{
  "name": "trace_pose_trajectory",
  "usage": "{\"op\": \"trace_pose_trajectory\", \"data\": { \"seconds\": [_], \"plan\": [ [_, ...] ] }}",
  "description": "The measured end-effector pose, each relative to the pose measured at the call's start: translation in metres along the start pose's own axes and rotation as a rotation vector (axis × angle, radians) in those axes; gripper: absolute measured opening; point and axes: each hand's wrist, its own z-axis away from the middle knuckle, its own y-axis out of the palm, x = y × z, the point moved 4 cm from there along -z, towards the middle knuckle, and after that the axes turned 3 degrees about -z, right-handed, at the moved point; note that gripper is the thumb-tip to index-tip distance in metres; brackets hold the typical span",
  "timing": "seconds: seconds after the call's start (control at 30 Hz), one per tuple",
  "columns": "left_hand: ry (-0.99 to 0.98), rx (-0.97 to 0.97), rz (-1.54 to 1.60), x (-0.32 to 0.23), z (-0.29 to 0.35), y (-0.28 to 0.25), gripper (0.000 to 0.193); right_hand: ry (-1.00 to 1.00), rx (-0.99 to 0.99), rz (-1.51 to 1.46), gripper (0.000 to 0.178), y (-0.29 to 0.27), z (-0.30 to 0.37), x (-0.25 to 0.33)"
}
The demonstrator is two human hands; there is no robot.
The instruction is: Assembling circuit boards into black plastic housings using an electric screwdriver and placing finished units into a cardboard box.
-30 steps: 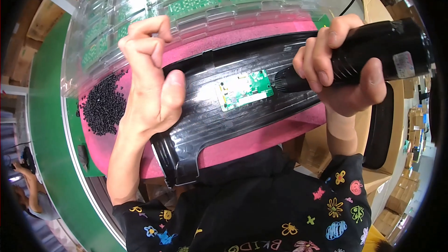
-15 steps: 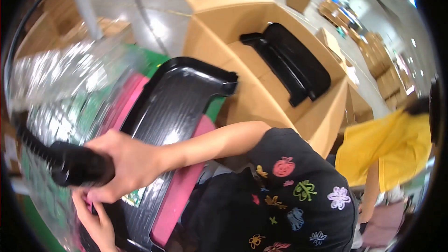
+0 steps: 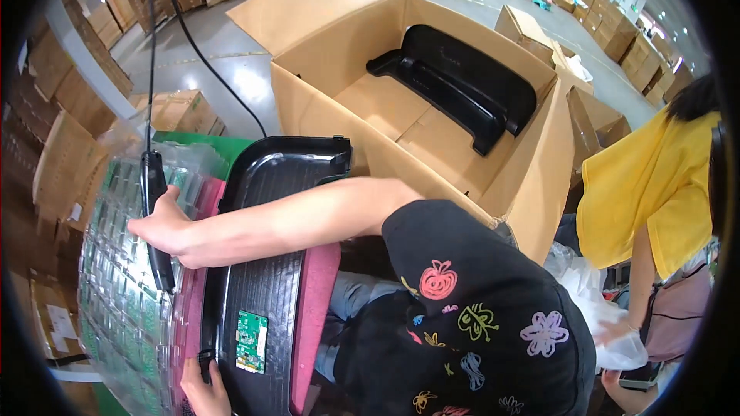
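My right hand [image 3: 163,225] is closed around a slim black electric screwdriver [image 3: 159,263], which hangs from a cord. Its lower end points down over the clear plastic trays [image 3: 116,262], which hold green circuit boards. Beneath my right forearm lies a long black plastic housing [image 3: 258,281] on pink foam [image 3: 317,281]. Inside the housing sits a small green circuit board [image 3: 251,341]. Near the lower edge of the view, my left hand [image 3: 205,391] pinches the housing's near-left rim beside a small black tab. The screwdriver's tip is hard to make out.
An open cardboard box [image 3: 370,112] stands beyond the housing, with another black plastic housing [image 3: 470,73] inside. A person in a yellow top [image 3: 624,185] works at the right with a white plastic bag [image 3: 609,339]. A green surface [image 3: 212,143] shows under the trays.
My right hand has lifted the screwdriver away from my left hand and moved it up over the trays. The circuit board in the housing has come into full sight. The view has shifted.
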Motion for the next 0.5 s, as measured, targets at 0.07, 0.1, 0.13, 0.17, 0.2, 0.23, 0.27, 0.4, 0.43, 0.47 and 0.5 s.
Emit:
{"op": "trace_pose_trajectory", "data": {
  "seconds": [0.07, 0.1, 0.13, 0.17, 0.2, 0.23, 0.27, 0.4, 0.43, 0.47, 0.5],
  "plan": [
    [-0.045, 0.034, 0.015, 0.001, 0.001, -0.004, 0.022, 0.025, 0.027, 0.010, 0.068, -0.005, 0.000, 0.006],
    [-0.053, 0.057, 0.010, 0.005, 0.002, -0.005, 0.020, 0.013, 0.251, -0.002, 0.054, -0.009, -0.001, 0.010],
    [-0.063, 0.077, 0.009, 0.008, 0.005, -0.006, 0.018, 0.001, 0.477, -0.008, 0.041, -0.014, 0.005, 0.018],
    [-0.068, 0.077, 0.003, 0.009, 0.007, -0.008, 0.018, -0.081, 0.536, -0.033, 0.030, -0.027, 0.014, 0.036],
    [0.007, 0.020, -0.046, 0.004, 0.010, -0.014, 0.016, -0.126, 0.501, -0.050, 0.041, -0.046, 0.029, 0.063],
    [0.088, -0.038, -0.094, -0.001, 0.012, -0.019, 0.015, -0.256, 0.481, -0.009, 0.053, -0.069, 0.032, 0.087],
    [-0.009, 0.025, -0.129, 0.009, 0.018, -0.021, 0.012, -0.417, 0.401, 0.078, 0.058, -0.096, 0.037, 0.114],
    [0.000, -0.365, -0.162, -0.042, 0.060, -0.082, 0.013, -0.810, -0.127, 0.233, 0.027, -0.218, 0.022, 0.192],
    [0.016, -0.393, -0.175, -0.050, 0.062, -0.083, 0.014, -0.850, -0.312, 0.254, 0.029, -0.286, 0.010, 0.201],
    [0.006, -0.453, -0.178, -0.050, 0.068, -0.084, 0.017, -0.873, -0.566, 0.323, 0.033, -0.351, 0.013, 0.210],
    [-0.027, -0.519, -0.200, -0.044, 0.079, -0.085, 0.021, -0.856, -0.703, 0.409, 0.034, -0.403, 0.012, 0.212]
  ]
}}
